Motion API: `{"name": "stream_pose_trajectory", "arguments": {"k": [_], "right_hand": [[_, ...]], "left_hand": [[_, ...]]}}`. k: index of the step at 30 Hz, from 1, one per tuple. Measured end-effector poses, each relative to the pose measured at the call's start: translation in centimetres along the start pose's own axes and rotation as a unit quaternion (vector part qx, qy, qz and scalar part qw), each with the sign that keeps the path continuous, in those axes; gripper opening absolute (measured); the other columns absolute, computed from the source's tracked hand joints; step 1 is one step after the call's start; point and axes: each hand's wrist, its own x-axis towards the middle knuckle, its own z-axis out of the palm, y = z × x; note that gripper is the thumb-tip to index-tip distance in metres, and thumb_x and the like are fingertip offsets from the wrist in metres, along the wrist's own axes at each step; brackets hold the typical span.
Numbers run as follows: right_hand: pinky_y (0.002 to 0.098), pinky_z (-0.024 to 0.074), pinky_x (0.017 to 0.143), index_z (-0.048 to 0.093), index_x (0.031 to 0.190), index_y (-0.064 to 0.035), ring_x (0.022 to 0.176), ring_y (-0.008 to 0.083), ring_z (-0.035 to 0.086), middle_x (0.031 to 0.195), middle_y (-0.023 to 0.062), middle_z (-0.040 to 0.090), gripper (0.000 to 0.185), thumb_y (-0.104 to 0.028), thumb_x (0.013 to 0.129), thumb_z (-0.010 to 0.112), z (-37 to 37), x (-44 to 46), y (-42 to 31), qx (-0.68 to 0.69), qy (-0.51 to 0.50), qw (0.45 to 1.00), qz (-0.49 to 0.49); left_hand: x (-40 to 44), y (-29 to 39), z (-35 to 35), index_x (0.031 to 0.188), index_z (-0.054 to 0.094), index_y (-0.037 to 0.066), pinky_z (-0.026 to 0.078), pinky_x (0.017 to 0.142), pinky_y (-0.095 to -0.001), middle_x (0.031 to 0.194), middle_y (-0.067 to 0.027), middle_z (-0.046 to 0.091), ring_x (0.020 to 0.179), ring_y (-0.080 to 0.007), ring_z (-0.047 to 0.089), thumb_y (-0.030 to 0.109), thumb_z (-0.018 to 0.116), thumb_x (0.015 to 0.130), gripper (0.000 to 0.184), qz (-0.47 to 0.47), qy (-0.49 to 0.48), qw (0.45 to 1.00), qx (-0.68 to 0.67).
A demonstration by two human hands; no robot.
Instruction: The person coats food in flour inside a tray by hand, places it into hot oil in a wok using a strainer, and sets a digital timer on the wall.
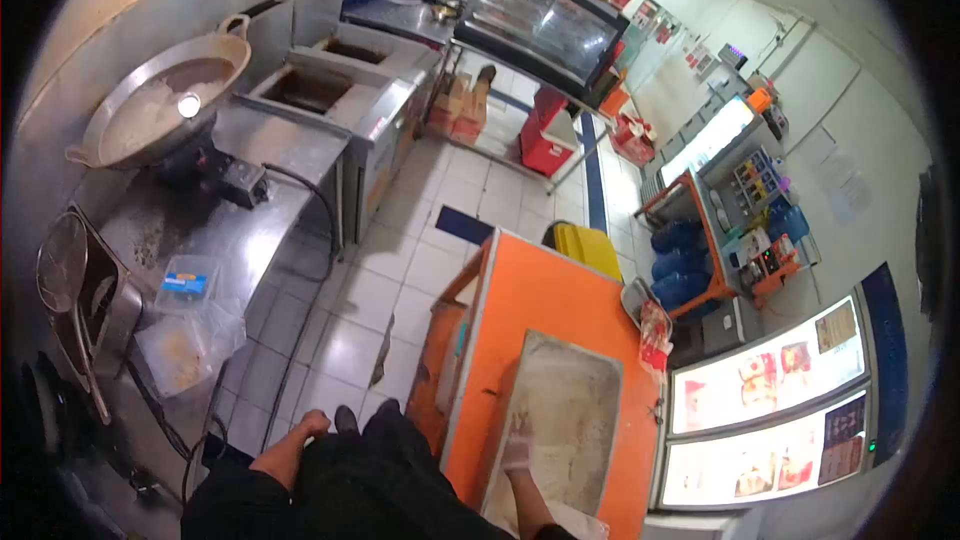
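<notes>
My right hand (518, 445) reaches into a large pale rectangular tub (575, 395) with floury residue on its bottom and walls. Its fingers look whitish and stretched out, near the tub's left side, with nothing seen in them. The tub is set into or on an orange table (500, 295); which one I cannot tell. My left hand (316, 424) hangs beside my body over the tiled floor, fingers curled in, with no object visible in it.
On the steel counter at left are a wok (120, 130), a strainer (62, 260), a clear plastic container (190, 282) and plastic bags (180, 352). Fryer basins (300, 90) stand beyond. Past the orange table are a yellow bin (588, 248), a red cooler (548, 145) and a glass display case (540, 25).
</notes>
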Motion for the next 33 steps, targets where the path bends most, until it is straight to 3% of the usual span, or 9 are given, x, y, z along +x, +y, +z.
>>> {"name": "stream_pose_trajectory", "arguments": {"k": [3, 5, 7, 12, 15, 22, 24, 27, 33], "right_hand": [[0.0470, 0.0213, 0.106, 0.032, 0.137, -0.0102, 0.128, 0.0374, 0.030, 0.138, 0.0231, 0.032, 0.052, -0.023, 0.088, 0.043, -1.4, 3.0, -0.4, 0.077, 0.095, 0.991, 0.050], [0.0480, 0.0297, 0.100, 0.044, 0.128, -0.0107, 0.122, 0.0363, 0.037, 0.133, 0.0201, 0.040, 0.042, -0.024, 0.088, 0.043, -1.1, 4.7, -0.6, 0.353, 0.132, 0.914, 0.152], [0.0469, 0.0365, 0.094, 0.054, 0.115, -0.0100, 0.115, 0.0356, 0.043, 0.128, 0.0198, 0.045, 0.033, -0.021, 0.086, 0.046, -3.4, 5.4, -1.0, 0.038, 0.106, 0.987, 0.113], [0.0432, 0.0475, 0.077, 0.059, 0.104, -0.0058, 0.092, 0.0372, 0.055, 0.100, 0.0203, 0.057, 0.027, -0.008, 0.078, 0.054, -2.5, 7.5, 0.6, 0.109, 0.200, 0.973, 0.024], [0.0417, 0.0473, 0.076, 0.059, 0.100, -0.0048, 0.087, 0.0358, 0.057, 0.088, 0.0190, 0.058, 0.022, -0.009, 0.080, 0.052, -4.4, 7.7, 0.7, 0.189, 0.186, 0.943, 0.201], [0.0444, 0.0410, 0.089, 0.051, 0.117, -0.0039, 0.103, 0.0377, 0.052, 0.111, 0.0224, 0.054, 0.044, -0.032, 0.083, 0.050, -5.1, 2.6, 0.9, 0.180, 0.056, 0.946, 0.264], [0.0494, 0.0222, 0.105, 0.030, 0.136, -0.0048, 0.126, 0.0393, 0.033, 0.137, 0.0246, 0.032, 0.069, -0.043, 0.082, 0.049, -0.5, 0.9, 0.0, -0.043, 0.070, 0.992, 0.097], [0.0518, 0.0042, 0.109, 0.009, 0.143, -0.0077, 0.135, 0.0394, 0.013, 0.147, 0.0223, 0.010, 0.082, -0.048, 0.083, 0.047, -0.4, 2.1, -0.7, 0.144, 0.126, 0.969, 0.159], [0.0487, 0.0224, 0.104, 0.042, 0.128, -0.0039, 0.126, 0.0351, 0.032, 0.131, 0.0215, 0.042, 0.063, -0.039, 0.078, 0.059, -0.7, 6.9, 1.3, 0.195, 0.047, 0.962, 0.188]], "left_hand": [[-0.2, 0.6, 0.4, 0.087, 0.067, -0.001, 0.052, 0.067, -0.0354, 0.081, -0.0152, 0.068, 0.074, -0.0242, 0.065, 0.017, 0.055, 0.071, 0.027, -0.082, -0.006, 0.993, -0.086], [-0.4, 1.2, -0.1, 0.087, 0.068, 0.001, 0.049, 0.081, -0.0392, 0.090, -0.0205, 0.066, 0.088, -0.0327, 0.063, 0.019, 0.055, 0.068, 0.029, -0.078, 0.020, 0.993, -0.088], [-1.5, 2.0, -1.0, 0.079, 0.068, 0.000, 0.049, 0.077, -0.0394, 0.083, -0.0195, 0.066, 0.086, -0.0326, 0.064, 0.017, 0.055, 0.069, 0.024, -0.054, -0.006, 0.993, -0.101], [2.3, -1.3, 0.8, 0.088, 0.064, -0.001, 0.051, 0.068, -0.0379, 0.084, -0.0170, 0.066, 0.070, -0.0274, 0.065, 0.020, 0.055, 0.073, 0.027, -0.040, 0.002, 0.989, -0.141], [0.9, -1.3, 0.3, 0.093, 0.060, -0.002, 0.052, 0.059, -0.0370, 0.078, -0.0162, 0.064, 0.063, -0.0258, 0.063, 0.016, 0.054, 0.077, 0.026, -0.054, -0.031, 0.981, -0.185], [-1.0, 0.8, -1.0, 0.094, 0.057, -0.003, 0.049, 0.045, -0.0332, 0.068, -0.0130, 0.059, 0.055, -0.0231, 0.060, 0.012, 0.052, 0.082, 0.020, -0.064, -0.052, 0.966, -0.245], [-1.4, 1.0, -1.0, 0.094, 0.057, -0.003, 0.050, 0.046, -0.0335, 0.068, -0.0135, 0.060, 0.056, -0.0231, 0.060, 0.012, 0.052, 0.082, 0.019, -0.061, -0.052, 0.969, -0.236], [-1.8, 2.2, -1.7, 0.092, 0.057, -0.004, 0.051, 0.047, -0.0340, 0.073, -0.0157, 0.062, 0.057, -0.0237, 0.061, 0.011, 0.051, 0.083, 0.019, -0.061, -0.053, 0.971, -0.225], [-1.6, 3.5, -2.6, 0.094, 0.058, -0.005, 0.050, 0.046, -0.0334, 0.069, -0.0142, 0.062, 0.055, -0.0223, 0.061, 0.012, 0.051, 0.083, 0.021, -0.055, -0.043, 0.973, -0.220]]}}
